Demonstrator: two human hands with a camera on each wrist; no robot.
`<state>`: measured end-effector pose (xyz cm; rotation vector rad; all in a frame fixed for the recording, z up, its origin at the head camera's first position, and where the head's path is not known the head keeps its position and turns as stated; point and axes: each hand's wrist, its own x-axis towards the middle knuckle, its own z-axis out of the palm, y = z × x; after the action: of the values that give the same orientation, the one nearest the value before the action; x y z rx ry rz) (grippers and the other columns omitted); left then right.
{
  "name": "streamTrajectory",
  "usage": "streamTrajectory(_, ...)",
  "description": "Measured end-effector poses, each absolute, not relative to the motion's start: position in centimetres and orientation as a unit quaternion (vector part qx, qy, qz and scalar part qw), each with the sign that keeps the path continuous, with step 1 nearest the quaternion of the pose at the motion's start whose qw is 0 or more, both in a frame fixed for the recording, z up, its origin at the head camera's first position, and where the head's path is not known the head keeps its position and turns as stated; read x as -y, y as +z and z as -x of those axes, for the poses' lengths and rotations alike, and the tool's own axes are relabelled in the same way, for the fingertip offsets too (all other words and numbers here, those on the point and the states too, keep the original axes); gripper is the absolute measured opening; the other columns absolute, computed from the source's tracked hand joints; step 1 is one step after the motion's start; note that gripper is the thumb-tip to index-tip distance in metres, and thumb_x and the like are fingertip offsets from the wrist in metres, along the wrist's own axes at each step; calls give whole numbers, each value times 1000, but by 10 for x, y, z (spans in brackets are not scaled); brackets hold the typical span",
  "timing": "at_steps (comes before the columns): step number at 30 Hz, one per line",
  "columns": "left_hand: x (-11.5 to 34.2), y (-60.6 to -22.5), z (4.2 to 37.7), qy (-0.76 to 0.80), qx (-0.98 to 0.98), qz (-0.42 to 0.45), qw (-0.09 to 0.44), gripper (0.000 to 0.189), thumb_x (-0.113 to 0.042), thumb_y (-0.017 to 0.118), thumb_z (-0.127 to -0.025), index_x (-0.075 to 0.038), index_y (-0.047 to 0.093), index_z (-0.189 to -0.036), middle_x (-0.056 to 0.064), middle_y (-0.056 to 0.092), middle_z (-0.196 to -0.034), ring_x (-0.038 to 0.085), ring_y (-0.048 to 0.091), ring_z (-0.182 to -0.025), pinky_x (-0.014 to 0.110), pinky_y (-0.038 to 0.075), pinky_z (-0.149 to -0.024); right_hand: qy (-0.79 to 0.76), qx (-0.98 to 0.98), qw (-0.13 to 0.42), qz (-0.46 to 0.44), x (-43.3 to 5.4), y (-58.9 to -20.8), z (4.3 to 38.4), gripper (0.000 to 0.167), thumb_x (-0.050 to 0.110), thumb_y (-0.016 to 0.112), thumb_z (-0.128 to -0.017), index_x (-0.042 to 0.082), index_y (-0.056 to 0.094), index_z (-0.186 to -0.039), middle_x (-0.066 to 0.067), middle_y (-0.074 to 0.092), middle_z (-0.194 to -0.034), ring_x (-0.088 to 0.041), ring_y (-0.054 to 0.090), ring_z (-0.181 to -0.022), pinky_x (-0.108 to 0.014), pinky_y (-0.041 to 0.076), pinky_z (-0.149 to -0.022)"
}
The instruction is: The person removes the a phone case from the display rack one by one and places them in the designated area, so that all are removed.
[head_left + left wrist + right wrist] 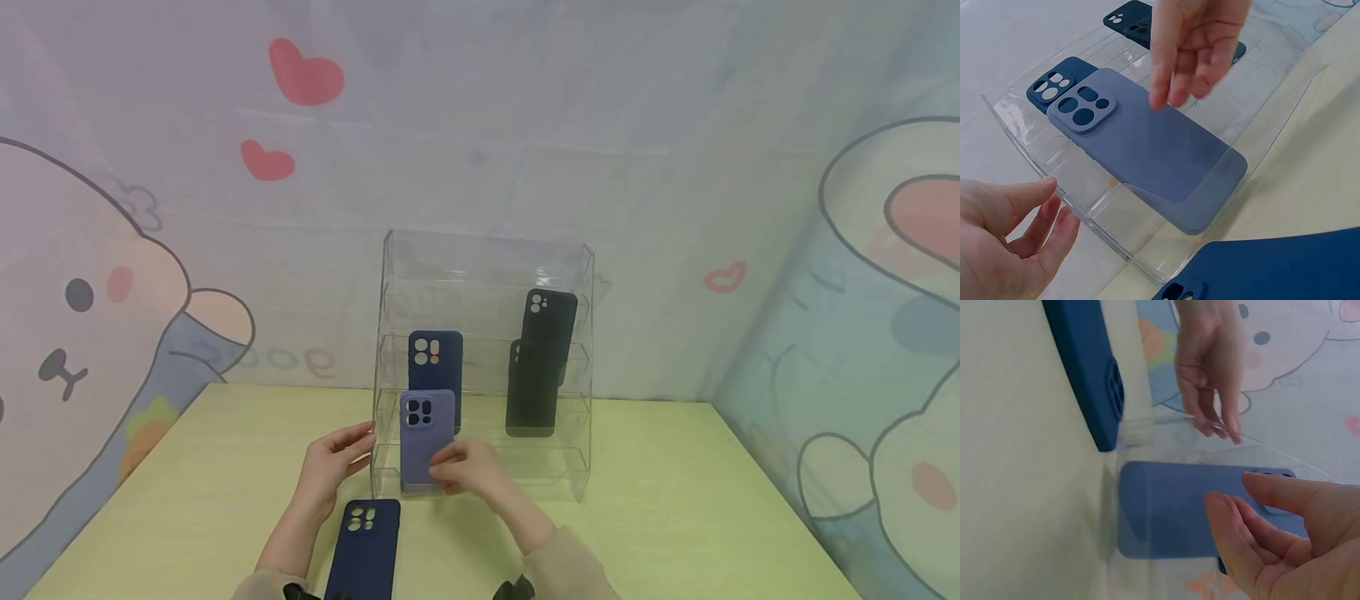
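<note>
A clear acrylic tiered display rack (487,258) stands on the table. In its front left tier a lavender phone case (416,442) leans upright, its lower edge behind the clear lip. My right hand (476,468) hovers in front of this case, thumb and fingers apart with nothing between them in the right wrist view. The fingertips of my left hand (330,462) are at the rack's left side edge, thumb above the other fingers in the left wrist view. Just behind the lavender case rises a navy phone case (448,375), its lower part partly hidden.
Another navy phone case (365,554) lies on the pale yellow table (675,500), between the forearms. On the rack's right side, two black phone cases (551,317) overlap in separate tiers. A cartoon-printed cloth (645,100) hangs behind and at the sides.
</note>
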<state>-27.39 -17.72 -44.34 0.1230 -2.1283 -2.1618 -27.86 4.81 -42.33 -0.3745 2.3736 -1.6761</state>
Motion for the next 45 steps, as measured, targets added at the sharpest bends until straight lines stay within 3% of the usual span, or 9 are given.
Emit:
streamTrajectory(5,178,-444,274,-710,701,-40,53,42,-6,59,-97,8,52,-136,13,63,-121,2,66,-95,22,58,-86,-580,-799,78,140,-60,-411,291,25,7,70,-87,-8,68,-107,-16,72,-94,-23,70,-79,-35,63,-75)
streamTrajectory(12,179,-444,274,-711,700,-39,53,42,-6,59,-97,8,52,-136,11,64,-118,0,66,-92,22,59,-85,-591,-794,-9,141,-71,-396,308,25,7,72,-85,-6,70,-107,-17,71,-95,-17,70,-80,-32,63,-75)
streamTrajectory(18,178,-444,275,-713,698,-38,53,42,-5,59,-97,8,52,-135,10,65,-117,-2,66,-89,22,59,-85,-580,-801,-56,138,-74,-387,317,27,10,74,-84,-2,71,-109,-18,72,-99,-22,70,-87,-32,62,-78)
streamTrajectory(24,177,-444,275,-716,695,-37,53,42,-6,60,-96,8,53,-135,2,67,-108,2,67,-93,22,59,-85,-573,-808,-50,128,-72,-389,322,29,11,74,-85,-2,70,-110,-17,71,-101,-24,70,-89,-33,61,-80)
streamTrajectory(45,177,-445,275,-714,697,-41,55,41,-5,59,-96,8,53,-135,14,64,-121,3,67,-94,22,59,-85,-571,-811,-43,124,-59,-397,325,31,16,73,-88,-2,69,-112,-18,71,-110,-30,66,-104,-39,58,-90)
